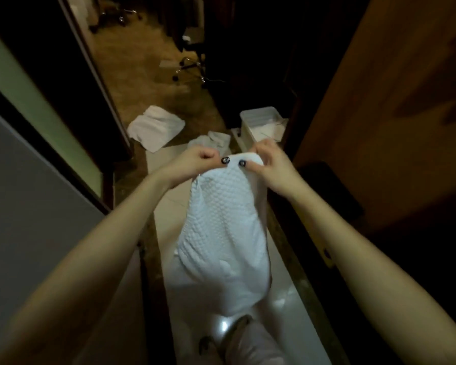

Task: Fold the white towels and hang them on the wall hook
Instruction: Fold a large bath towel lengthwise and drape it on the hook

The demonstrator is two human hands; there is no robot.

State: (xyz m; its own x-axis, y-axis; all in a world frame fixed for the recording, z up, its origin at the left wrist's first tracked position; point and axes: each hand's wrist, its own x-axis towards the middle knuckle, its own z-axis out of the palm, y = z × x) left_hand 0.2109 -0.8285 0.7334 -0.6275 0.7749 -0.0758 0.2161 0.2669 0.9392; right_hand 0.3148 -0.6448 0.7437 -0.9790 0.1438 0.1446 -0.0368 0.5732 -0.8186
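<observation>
Bare forearms reaching in from both lower corners, meeting at the top edge of a white towel (223, 233). Left hand (195, 160) curled closed, thumb and fingers pinching the towel's upper edge on its left side; dark painted thumbnail showing. Right hand (267, 164) likewise pinching the same edge on its right side, thumb pressed down on the cloth, other fingers bent behind it. Both hands close together, thumbs nearly touching. Towel held up in the air, hanging down from that pinched edge toward the camera, textured with a quilted pattern, billowed out in the middle, lower end near a slippered foot (241, 324) on pale glossy floor tiles (287, 299).

Beyond the hands, a second white towel (156, 129) lying crumpled on brown carpet near a dark door frame (100, 83). Another small white cloth piece (213, 140) on the floor just behind the left hand, partly hidden. White plastic bin (261, 122) standing right of it, beside a wooden wall panel (392, 101). Office chair base (190, 68) further back, dim and blurred. No wall hook identifiable.
</observation>
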